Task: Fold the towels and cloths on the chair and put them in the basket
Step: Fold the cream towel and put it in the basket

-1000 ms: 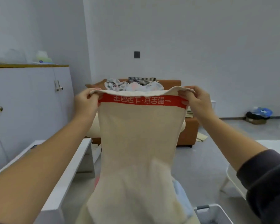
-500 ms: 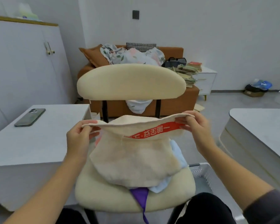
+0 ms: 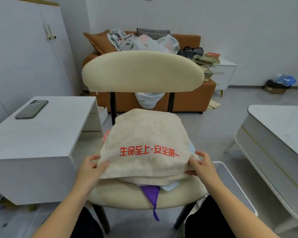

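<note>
Head view: the chair (image 3: 143,73) is the biggest thing, and its seat lies right under both hands. On the seat, just past the fingers, lies the cream towel (image 3: 144,133) with red letters. It looks folded over once and sits on top of a small pile.

The basket (image 3: 234,186) is on the floor, below and to the outer side of the right hand (image 3: 199,164).

The left hand (image 3: 91,167) pinches the near left corner of the towel, thumb on top. The right hand pinches the near right corner the same way.

This looks like the folding step, with the first fold laid down. The next move most likely needs one side carried over to the other to make the towel smaller. Then it can be lifted off the pile and put in the basket.

A purple cloth (image 3: 151,194) hangs out between the wrists, a blue cloth (image 3: 169,187) peeks out beside it, and something pink (image 3: 106,134) shows beyond the left hand. Most of these is hidden under the towel. The fingers under the towel cannot be seen. The right arm and the seat cover part of the basket, so what is in it cannot be told.
</note>
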Available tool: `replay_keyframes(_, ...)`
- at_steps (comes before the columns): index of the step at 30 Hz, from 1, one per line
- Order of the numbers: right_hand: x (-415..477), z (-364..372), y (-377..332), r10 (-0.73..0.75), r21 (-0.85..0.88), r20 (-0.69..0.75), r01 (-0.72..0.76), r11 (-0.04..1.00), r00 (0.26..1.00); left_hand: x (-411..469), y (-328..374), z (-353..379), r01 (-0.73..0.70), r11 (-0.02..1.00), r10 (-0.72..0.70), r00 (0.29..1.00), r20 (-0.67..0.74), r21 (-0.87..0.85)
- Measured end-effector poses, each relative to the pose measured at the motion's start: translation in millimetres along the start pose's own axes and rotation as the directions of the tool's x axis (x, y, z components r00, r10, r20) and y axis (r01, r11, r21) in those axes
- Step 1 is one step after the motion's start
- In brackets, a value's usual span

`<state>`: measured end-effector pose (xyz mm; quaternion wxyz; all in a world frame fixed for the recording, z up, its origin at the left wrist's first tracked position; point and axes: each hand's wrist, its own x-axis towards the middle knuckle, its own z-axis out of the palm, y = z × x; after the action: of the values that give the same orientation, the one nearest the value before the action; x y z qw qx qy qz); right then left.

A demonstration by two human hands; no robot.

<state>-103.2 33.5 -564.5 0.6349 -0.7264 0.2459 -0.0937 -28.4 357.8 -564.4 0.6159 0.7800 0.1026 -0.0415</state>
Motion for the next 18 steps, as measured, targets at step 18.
replay_keyframes(18,-6.5,-16.6,-2.3,0.199,0.129,0.349,-0.258,0.958,0.916,-12.6,16.5,3.7,-0.096,0.993,0.099,0.995,0.035,-0.069)
